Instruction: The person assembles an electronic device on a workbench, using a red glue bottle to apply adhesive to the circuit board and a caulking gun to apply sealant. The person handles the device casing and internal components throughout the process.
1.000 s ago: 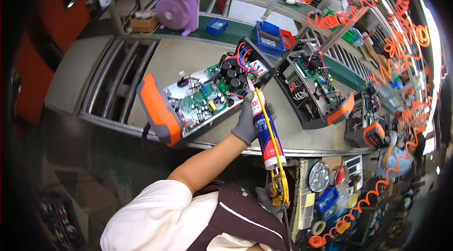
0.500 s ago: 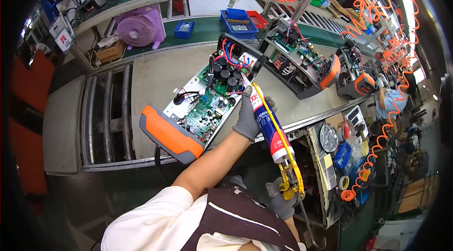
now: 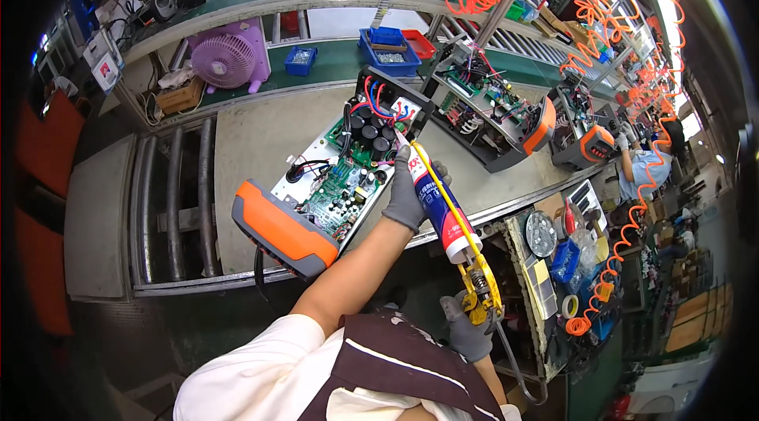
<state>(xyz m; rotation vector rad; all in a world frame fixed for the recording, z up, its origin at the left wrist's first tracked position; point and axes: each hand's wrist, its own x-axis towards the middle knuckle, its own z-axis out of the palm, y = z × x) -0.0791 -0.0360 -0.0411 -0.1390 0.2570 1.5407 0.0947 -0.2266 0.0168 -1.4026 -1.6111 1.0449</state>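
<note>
Left hand (image 3: 409, 193), gloved, wraps the sealant tube (image 3: 437, 207) near its nozzle; right hand (image 3: 468, 332) is closed on the yellow gun (image 3: 481, 294).
Tube looks stiff and light, best steadied at the front, over the open circuit board (image 3: 348, 176) on the bench (image 3: 253, 144). Its label is blue, white and red. Yellow tags (image 3: 540, 277) hang near right.

I see a long grey desk (image 3: 253, 144) with metal rollers (image 3: 170, 207) at its left. On it: an open orange-ended unit (image 3: 316, 200) showing its circuit board, then a second open unit (image 3: 494, 117) and probably a third (image 3: 585, 144), blurry there.
</note>
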